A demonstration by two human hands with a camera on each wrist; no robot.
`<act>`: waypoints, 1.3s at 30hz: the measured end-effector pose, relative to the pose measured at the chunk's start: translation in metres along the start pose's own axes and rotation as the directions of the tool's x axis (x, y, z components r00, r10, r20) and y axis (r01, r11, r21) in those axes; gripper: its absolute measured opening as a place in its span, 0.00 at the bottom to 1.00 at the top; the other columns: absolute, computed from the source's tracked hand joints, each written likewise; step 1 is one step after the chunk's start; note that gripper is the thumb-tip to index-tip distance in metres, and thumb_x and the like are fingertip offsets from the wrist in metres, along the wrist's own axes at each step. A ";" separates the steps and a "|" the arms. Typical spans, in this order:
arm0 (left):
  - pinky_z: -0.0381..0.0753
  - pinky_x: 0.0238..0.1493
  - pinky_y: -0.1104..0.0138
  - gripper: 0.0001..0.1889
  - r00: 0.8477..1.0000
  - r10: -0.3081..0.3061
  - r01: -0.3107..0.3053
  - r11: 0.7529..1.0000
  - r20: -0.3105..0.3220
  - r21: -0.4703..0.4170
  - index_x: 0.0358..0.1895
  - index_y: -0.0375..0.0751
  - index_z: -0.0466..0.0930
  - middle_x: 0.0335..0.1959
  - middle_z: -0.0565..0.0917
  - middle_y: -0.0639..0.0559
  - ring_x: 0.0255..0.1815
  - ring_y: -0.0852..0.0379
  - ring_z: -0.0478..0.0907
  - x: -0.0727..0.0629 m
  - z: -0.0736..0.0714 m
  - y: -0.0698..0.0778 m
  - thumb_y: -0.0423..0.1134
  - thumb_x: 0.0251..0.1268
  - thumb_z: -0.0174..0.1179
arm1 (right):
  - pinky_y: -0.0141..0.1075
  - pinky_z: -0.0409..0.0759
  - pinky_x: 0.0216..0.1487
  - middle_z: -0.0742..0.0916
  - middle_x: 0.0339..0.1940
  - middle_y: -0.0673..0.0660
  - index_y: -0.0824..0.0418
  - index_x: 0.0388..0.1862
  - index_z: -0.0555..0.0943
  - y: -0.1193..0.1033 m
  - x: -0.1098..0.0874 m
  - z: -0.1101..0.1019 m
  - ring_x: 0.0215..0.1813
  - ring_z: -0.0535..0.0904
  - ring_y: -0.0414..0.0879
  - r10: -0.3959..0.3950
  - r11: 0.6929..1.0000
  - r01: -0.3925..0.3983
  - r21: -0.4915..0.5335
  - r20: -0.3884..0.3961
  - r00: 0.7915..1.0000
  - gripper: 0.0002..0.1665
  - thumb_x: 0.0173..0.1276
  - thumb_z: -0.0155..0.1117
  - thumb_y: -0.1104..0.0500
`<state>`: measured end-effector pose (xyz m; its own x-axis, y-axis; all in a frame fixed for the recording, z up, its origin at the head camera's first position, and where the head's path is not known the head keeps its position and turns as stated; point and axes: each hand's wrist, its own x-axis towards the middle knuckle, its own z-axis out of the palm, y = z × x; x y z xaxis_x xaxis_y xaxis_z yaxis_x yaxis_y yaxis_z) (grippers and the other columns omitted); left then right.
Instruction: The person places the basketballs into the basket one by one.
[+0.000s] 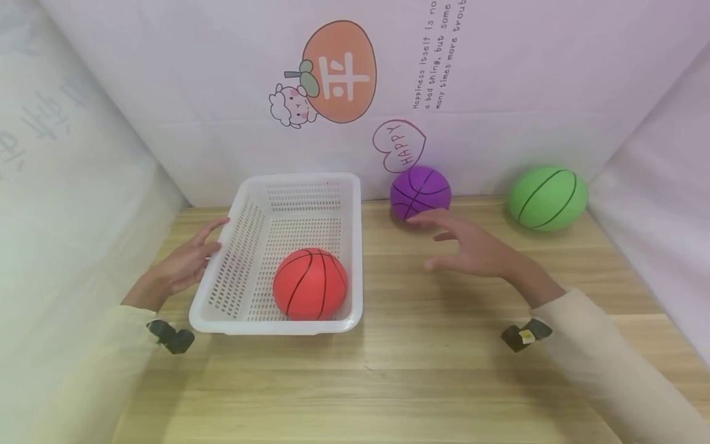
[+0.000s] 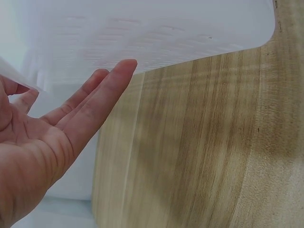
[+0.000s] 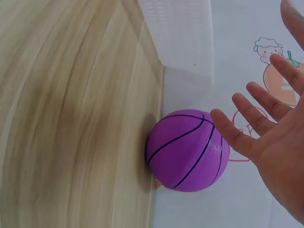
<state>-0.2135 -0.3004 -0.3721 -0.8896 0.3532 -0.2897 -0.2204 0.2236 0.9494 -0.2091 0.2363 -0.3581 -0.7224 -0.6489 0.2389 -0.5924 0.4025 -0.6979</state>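
A white perforated basket [image 1: 359, 259] stands on the table, with a red toy basketball [image 1: 310, 285] inside near its front right corner. My left hand [image 1: 185, 262] holds the basket's left rim. In the left wrist view two fingers [image 2: 102, 102] lie extended beneath the lip, against the outer wall, while the rim hides part of the thumb side. To the basket's right, a purple toy basketball [image 1: 424, 188] sits at the back wall. My right hand [image 1: 471, 246] hovers in front of it, fingers spread and holding nothing; in the right wrist view one fingertip overlaps the ball's edge.
A green ball [image 1: 548, 198] with dark lines sits in the table's back right corner. Pale cloth walls [image 1: 499, 74] with printed drawings and lettering enclose the wooden table [image 1: 388, 388] at the back and both sides.
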 end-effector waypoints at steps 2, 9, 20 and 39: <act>0.83 0.47 0.48 0.32 1.000 0.000 0.000 1.000 0.001 -0.002 0.82 0.59 0.33 0.69 0.59 0.25 0.51 0.47 0.82 0.000 0.000 0.000 0.38 0.84 0.36 | 0.53 0.76 0.60 0.73 0.72 0.55 0.59 0.74 0.68 0.002 -0.003 -0.002 0.70 0.68 0.56 -0.005 1.000 0.005 -0.003 -0.011 1.000 0.46 0.58 0.79 0.56; 0.83 0.47 0.48 0.32 1.000 0.003 -0.003 1.000 -0.002 0.005 0.82 0.59 0.34 0.68 0.61 0.26 0.50 0.46 0.82 0.001 0.000 0.000 0.37 0.83 0.36 | 0.51 0.78 0.59 0.73 0.72 0.54 0.57 0.74 0.69 0.011 -0.016 -0.013 0.70 0.68 0.55 0.015 1.000 -0.014 0.009 -0.058 0.998 0.45 0.58 0.78 0.61; 0.83 0.47 0.46 0.32 1.000 0.003 -0.003 1.000 0.001 -0.003 0.81 0.59 0.35 0.66 0.64 0.29 0.50 0.46 0.82 0.002 0.000 0.000 0.36 0.83 0.36 | 0.57 0.76 0.60 0.71 0.73 0.57 0.57 0.75 0.67 0.008 -0.033 -0.025 0.68 0.70 0.60 0.099 0.995 -0.097 0.037 -0.079 0.992 0.44 0.62 0.74 0.63; 0.83 0.46 0.47 0.33 1.000 0.014 -0.014 1.000 0.016 -0.007 0.82 0.58 0.35 0.62 0.70 0.36 0.50 0.46 0.83 0.000 -0.003 -0.002 0.36 0.83 0.37 | 0.50 0.75 0.62 0.68 0.74 0.54 0.54 0.77 0.63 0.012 -0.060 -0.042 0.71 0.64 0.54 0.200 0.980 -0.195 0.051 -0.158 0.967 0.47 0.62 0.73 0.67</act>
<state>-0.2138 -0.3037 -0.3735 -0.8862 0.3705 -0.2780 -0.2107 0.2121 0.9543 -0.1876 0.3071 -0.3522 -0.8736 -0.4446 0.1981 -0.4216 0.4878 -0.7644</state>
